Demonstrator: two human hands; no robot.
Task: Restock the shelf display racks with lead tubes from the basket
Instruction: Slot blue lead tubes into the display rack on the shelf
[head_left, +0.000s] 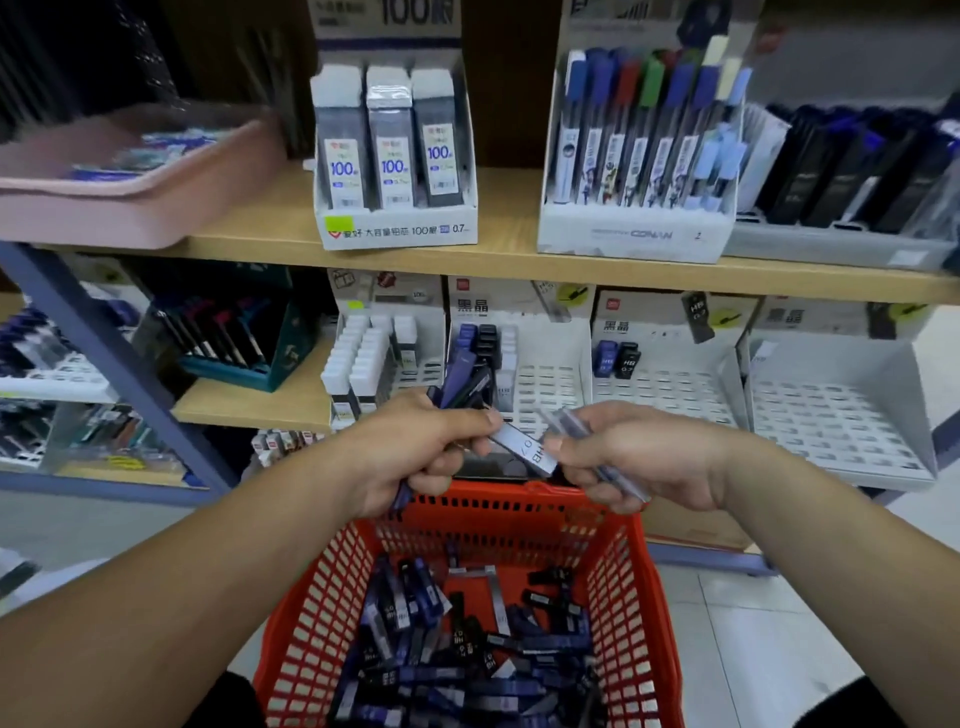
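Where the rim of the red basket (498, 519) lies below: left hand (421, 447) grips bundled lead tubes (465, 384); right hand (644, 457) grips more; slotted display rack (670, 395) beyond, rows open.

Left hand (415, 447) and right hand (639, 457): bare. Left forearm (208, 561) and right forearm (831, 519): bare from wrist to frame edge. Dark fabric (231, 699), garment type undetermined, shows beneath each forearm at the bottom edge
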